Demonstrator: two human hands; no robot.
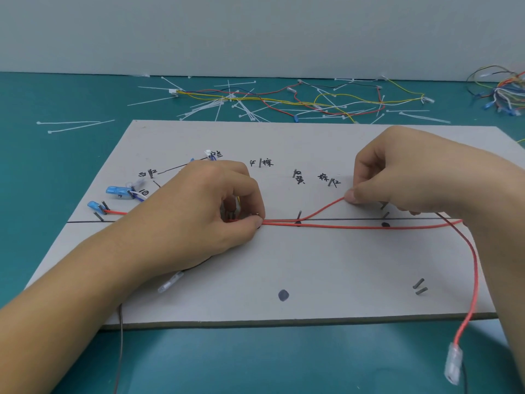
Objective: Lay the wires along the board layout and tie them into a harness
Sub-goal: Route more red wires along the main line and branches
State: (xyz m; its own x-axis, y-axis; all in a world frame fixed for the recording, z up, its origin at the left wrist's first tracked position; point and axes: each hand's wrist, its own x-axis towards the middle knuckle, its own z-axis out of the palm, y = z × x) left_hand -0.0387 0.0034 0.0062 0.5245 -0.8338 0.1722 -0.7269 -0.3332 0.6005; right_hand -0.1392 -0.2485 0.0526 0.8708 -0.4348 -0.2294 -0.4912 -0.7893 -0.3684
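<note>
Two thin red wires (341, 226) lie along the black line (85, 222) on the flat grey cardboard board (312, 265); we see the left hand (204, 211), fingers curled, pinching them mid-board, and the right hand (412, 172) pinching one lifted strand further right. One wire loops off the near right edge. The board rests on a teal table (42, 166), with white cable ties (221, 106) and loose coloured wires (326, 100) strewn at the far side, below a pale wall (255, 32).
</note>
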